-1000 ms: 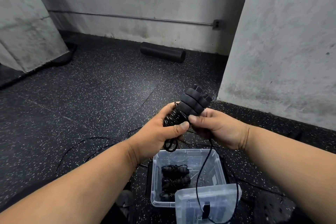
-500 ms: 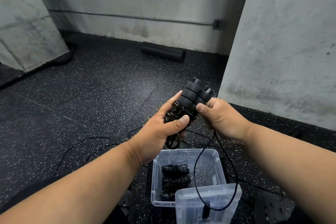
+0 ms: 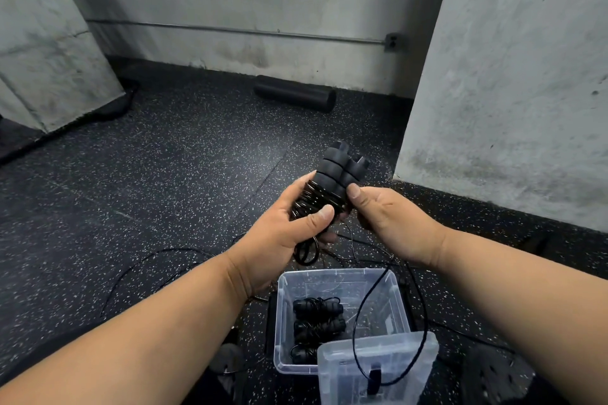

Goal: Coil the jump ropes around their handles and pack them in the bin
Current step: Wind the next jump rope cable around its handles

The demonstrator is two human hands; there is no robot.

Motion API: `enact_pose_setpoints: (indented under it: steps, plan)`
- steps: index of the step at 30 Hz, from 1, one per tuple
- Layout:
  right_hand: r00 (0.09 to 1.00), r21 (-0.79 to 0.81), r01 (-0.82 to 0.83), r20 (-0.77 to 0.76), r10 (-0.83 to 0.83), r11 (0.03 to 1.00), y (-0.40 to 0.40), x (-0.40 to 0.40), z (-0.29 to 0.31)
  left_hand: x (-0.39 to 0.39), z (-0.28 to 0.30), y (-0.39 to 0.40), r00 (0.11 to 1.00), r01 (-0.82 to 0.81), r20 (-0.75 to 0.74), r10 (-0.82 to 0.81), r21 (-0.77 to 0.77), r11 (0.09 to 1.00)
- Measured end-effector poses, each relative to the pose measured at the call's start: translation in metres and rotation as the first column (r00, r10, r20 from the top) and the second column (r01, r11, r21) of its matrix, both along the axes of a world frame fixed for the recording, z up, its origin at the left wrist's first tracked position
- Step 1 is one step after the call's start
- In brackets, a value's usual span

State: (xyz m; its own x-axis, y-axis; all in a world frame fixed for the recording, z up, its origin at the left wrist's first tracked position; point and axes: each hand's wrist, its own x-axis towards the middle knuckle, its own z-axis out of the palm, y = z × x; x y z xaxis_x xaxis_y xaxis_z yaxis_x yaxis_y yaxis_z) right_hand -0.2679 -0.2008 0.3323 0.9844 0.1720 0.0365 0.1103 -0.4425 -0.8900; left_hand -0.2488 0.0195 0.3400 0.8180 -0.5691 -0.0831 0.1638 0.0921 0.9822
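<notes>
left hand (image 3: 289, 233): grips coiled end of handles (image 3: 332, 181) | right hand (image 3: 388, 217): pinches rope (image 3: 358, 316) beside handles | handles axis: frame centre, tilted up-right | slack: loops down over bin (image 3: 339, 276), lower centre

Both bare forearms reach forward from the lower corners, converging mid-frame. Left hand (image 3: 283, 233) curled, palm turned rightward, thumb across the front, fingers wrapped behind what it holds. Right hand (image 3: 391, 223) beside it, thumb up and pressing, fingers curled underneath, wrist slightly bent.
</notes>
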Motion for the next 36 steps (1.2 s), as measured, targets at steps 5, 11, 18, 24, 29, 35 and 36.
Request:
enact_pose_setpoints:
  steps: [5,11,18,24,29,35,36]
  plan:
    - [0.998,-0.258,0.031,-0.046,-0.045,0.966,0.006,-0.003,-0.007,0.006,-0.003,0.005,0.949,-0.062,0.309,-0.063,0.379,0.923]
    - [0.999,-0.641,-0.019,-0.048,-0.015,0.767,0.015,-0.013,0.001,0.012,-0.013,0.002,0.890,-0.142,0.428,-0.158,0.588,0.796]
    - [0.936,-0.877,-0.200,-0.039,0.350,0.437,0.017,-0.023,0.022,0.014,-0.024,0.006,0.758,-0.113,0.354,-0.547,0.898,0.424]
    - [0.926,-0.420,-0.369,-0.243,0.289,0.829,-0.017,-0.004,0.031,0.001,-0.025,-0.001,0.637,0.054,0.384,-0.669,0.843,0.535]
    - [0.911,0.141,-0.127,-0.374,0.172,0.982,-0.037,0.003,0.006,-0.004,-0.023,0.000,0.755,0.076,0.427,-0.497,0.696,0.714]
    - [0.796,0.450,0.077,-0.565,0.216,0.890,-0.031,0.009,-0.018,-0.005,-0.022,0.002,0.887,0.148,0.312,-0.340,0.505,0.851]
    - [0.772,0.465,0.084,-0.590,0.237,0.881,-0.032,0.010,-0.019,-0.005,-0.021,0.001,0.893,0.168,0.298,-0.338,0.476,0.863]
